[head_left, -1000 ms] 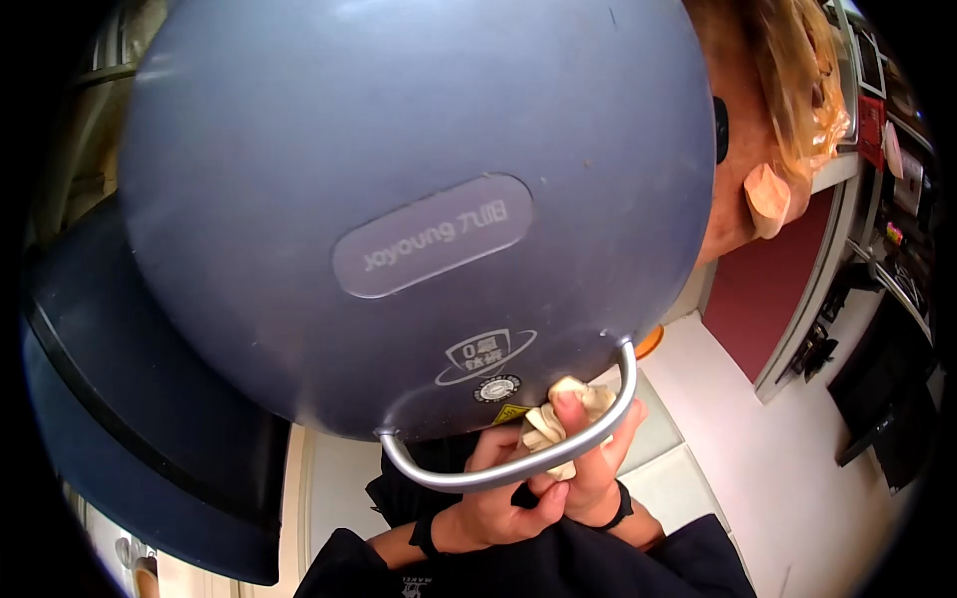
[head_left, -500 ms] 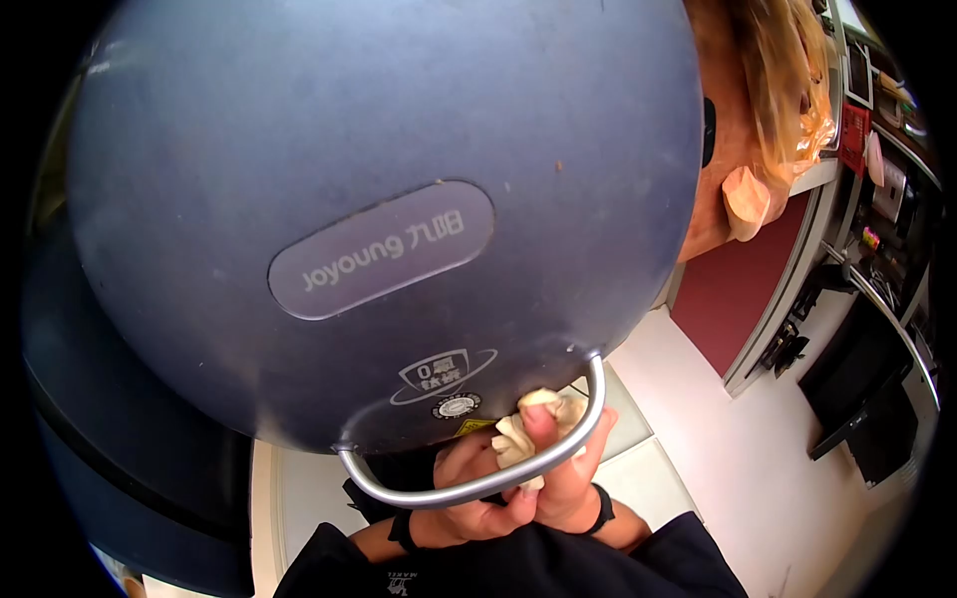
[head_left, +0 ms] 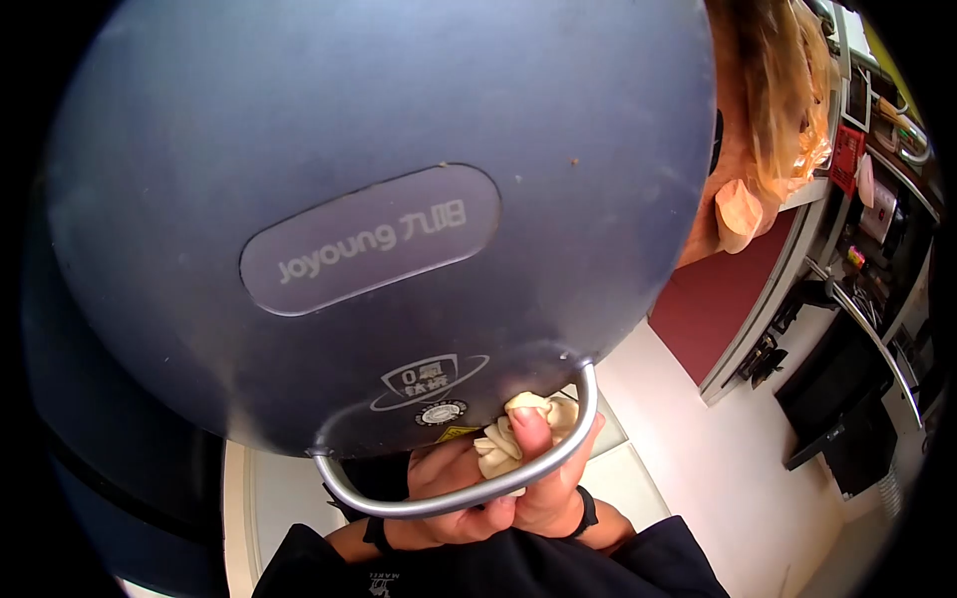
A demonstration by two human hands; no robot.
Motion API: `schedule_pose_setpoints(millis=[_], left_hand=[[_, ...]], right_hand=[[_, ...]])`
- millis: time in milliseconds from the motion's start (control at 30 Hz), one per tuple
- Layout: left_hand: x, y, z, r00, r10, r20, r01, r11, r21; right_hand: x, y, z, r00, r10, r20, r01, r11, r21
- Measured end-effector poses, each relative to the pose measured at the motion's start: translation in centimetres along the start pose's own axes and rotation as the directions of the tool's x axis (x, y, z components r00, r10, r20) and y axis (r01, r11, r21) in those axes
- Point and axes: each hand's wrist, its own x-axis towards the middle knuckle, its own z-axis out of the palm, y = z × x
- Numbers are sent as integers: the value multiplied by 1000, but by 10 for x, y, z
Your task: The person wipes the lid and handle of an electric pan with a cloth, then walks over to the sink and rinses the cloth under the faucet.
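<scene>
My left hand (head_left: pixel 454 483) and my right hand (head_left: pixel 553 478) are close together below the curved metal handle (head_left: pixel 449 501) of a large dark blue Joyoung cooker (head_left: pixel 399 110). Both have their fingers closed around pale cream, folded, layered pieces (head_left: pixel 498 448) whose kind I cannot make out. My right thumb presses on one piece near the top. The handle crosses in front of my hands and hides part of the fingers. Dark bands circle both wrists.
The cooker's domed top fills most of the view. At the upper right, a clear orange-tinted plastic bag (head_left: pixel 793 110) lies on a brown surface (head_left: pixel 703 234), near a pale piece (head_left: pixel 738 214). Further right are a dark red panel (head_left: pixel 723 299), cluttered shelves and pale floor (head_left: pixel 638 399).
The whole view has shifted slightly, so the handle, my hands and the background sit a little further left. Both hands still hold the pale pieces, with slight finger movement.
</scene>
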Motion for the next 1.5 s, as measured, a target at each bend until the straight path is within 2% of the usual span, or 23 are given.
schedule_pose_setpoints(millis=[67,100,200,233,333,367,467,500,600,633,733,867,933,1067,1167,1200,1333,1467,1500], left_hand=[[6,5,-6,994,-52,95,59,995,-82],[7,7,-8,987,-74,144,92,988,-122],[-3,5,-3,991,-92,101,101,991,-88],[1,4,-4,997,-24,76,26,999,-23],[11,5,0,1000,11,-11,-11,1000,-16],[8,4,1,1000,-11,5,11,999,-37],[-6,4,1,997,-66,31,68,994,-87],[-6,6,0,996,-80,30,82,992,-92],[8,7,4,999,-32,-32,31,999,-43],[12,7,4,998,-4,-58,3,1000,-10],[11,6,-1,999,-43,8,44,999,-22],[14,6,-1,999,-45,7,45,999,-17],[20,10,-2,999,-32,-7,31,998,-51],[1,8,-1,990,-97,107,106,991,-81],[6,13,2,987,-122,101,137,978,-158],[12,10,9,997,-65,-35,61,992,-110],[9,6,13,996,-92,22,94,992,-84],[8,6,26,958,-236,163,242,970,-22],[10,6,27,959,-218,182,224,974,-13]], right_hand=[[1,-1,0,999,-33,-7,33,999,-13],[-5,2,-3,999,24,41,-25,999,31],[-3,-1,-3,998,48,39,-51,995,89],[1,-4,-1,999,-42,-6,42,999,-21],[4,6,-2,986,-166,-10,164,984,-74],[-2,14,-3,983,-183,3,183,983,-29],[-20,14,-3,984,142,105,-165,951,262],[-20,15,-3,994,78,78,-88,988,127],[-4,11,2,998,-39,-42,37,998,-59],[-4,12,4,998,-25,-51,23,999,-39],[1,11,-1,996,-94,0,93,990,-107],[-2,17,-6,993,26,111,-16,996,-90],[6,10,-8,993,-80,83,89,990,-111],[5,13,-17,971,-223,92,236,956,-175],[6,14,-23,968,-195,160,219,964,-151],[10,14,-23,964,-211,160,236,958,-160],[14,24,-27,955,-248,163,277,942,-189],[6,62,-38,931,-316,183,359,882,-305],[6,66,-38,948,-280,153,311,918,-244]])
